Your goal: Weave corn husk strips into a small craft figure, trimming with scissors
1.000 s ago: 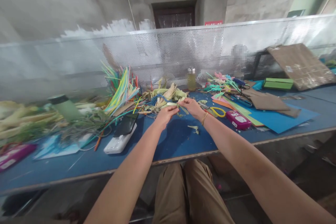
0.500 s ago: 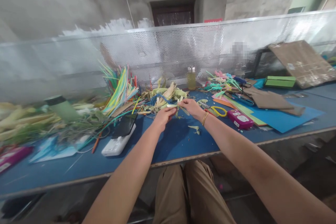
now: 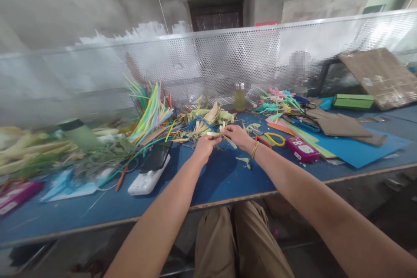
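My left hand (image 3: 206,146) is closed, its thumb and fingers pinching a pale green strip of corn husk (image 3: 231,142). Close beside it, almost touching, my right hand (image 3: 239,136) pinches the same piece from the other side, with a gold bracelet on the wrist. Pale ends of the husk poke out above and below the fingertips; the middle is hidden by them. Just behind the hands lies a heap of dry corn husks (image 3: 213,117) with blue cord in it. A small husk scrap (image 3: 244,161) rests on the blue table (image 3: 217,182) below my right hand.
To the right are scissors (image 3: 275,139) with yellow handles, a magenta box (image 3: 302,150), coloured paper (image 3: 355,150) and cardboard. On the left lie a bundle of coloured stems (image 3: 150,113), a black phone (image 3: 156,156) on a white device (image 3: 148,181) and a green-grey cup (image 3: 80,134).
Both hands have drawn slightly closer together around the husk strip, and its lower end now hangs more visibly below my right fingers. The view has shifted a little.
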The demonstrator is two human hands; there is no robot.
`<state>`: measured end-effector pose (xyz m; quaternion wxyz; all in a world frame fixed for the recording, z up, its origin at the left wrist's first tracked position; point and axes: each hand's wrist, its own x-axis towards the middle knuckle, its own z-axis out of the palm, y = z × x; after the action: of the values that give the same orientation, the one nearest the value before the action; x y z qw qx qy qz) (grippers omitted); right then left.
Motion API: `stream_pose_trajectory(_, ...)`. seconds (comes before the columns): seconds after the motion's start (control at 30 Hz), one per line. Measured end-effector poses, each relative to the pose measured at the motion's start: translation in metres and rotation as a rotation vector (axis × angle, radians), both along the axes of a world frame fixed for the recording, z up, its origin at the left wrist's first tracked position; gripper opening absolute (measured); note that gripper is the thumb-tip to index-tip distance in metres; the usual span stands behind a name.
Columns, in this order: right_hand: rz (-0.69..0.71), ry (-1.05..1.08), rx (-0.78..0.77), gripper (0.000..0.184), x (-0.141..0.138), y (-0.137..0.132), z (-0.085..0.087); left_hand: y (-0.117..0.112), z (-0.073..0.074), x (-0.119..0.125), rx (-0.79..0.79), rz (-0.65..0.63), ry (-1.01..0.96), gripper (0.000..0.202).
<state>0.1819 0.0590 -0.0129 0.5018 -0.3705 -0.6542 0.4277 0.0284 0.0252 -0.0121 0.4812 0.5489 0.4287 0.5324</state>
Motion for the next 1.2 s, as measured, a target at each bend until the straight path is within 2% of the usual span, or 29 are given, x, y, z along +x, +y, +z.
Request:
stream_pose_trajectory(0.13,-0.004,0.023,-0.096,0.037,-0.001,0.003,-0.004,0.003,-0.001,-0.002,0.055,0.015,0.083,0.02)
stream_pose_trajectory(0.23,-0.037,0.033,-0.102,0.039,-0.001,0.004,-0.005,0.003,-0.002,-0.003,0.051,-0.003,0.12,0.014)
stream_pose_trajectory(0.4,-0.088,0.026,-0.09,0.039,0.0,0.005,-0.006,0.0,-0.003,-0.001,0.068,-0.006,0.093,0.015)
stream_pose_trajectory(0.57,-0.146,0.025,-0.051,0.039,-0.006,0.003,-0.006,-0.003,-0.003,-0.002,0.117,0.089,0.106,0.019)
stream_pose_trajectory(0.67,-0.15,0.023,-0.024,0.039,-0.01,-0.002,-0.004,-0.002,-0.002,-0.005,0.195,0.181,0.248,0.014)
stream_pose_trajectory(0.77,-0.124,0.03,-0.015,0.04,-0.014,-0.007,-0.002,-0.002,-0.002,-0.006,0.187,0.259,0.347,0.01)
stream_pose_trajectory(0.9,-0.106,0.027,0.049,0.036,-0.017,-0.012,0.0,-0.003,-0.002,-0.006,0.087,0.321,0.252,0.011)
stream_pose_trajectory(1.1,-0.054,0.11,-0.004,0.036,-0.016,-0.005,0.0,-0.009,0.001,-0.004,-0.022,0.122,0.017,0.02)
stream_pose_trajectory(1.2,-0.042,0.154,-0.033,0.037,-0.014,-0.005,0.001,-0.007,-0.001,-0.004,-0.093,0.092,-0.089,0.031)
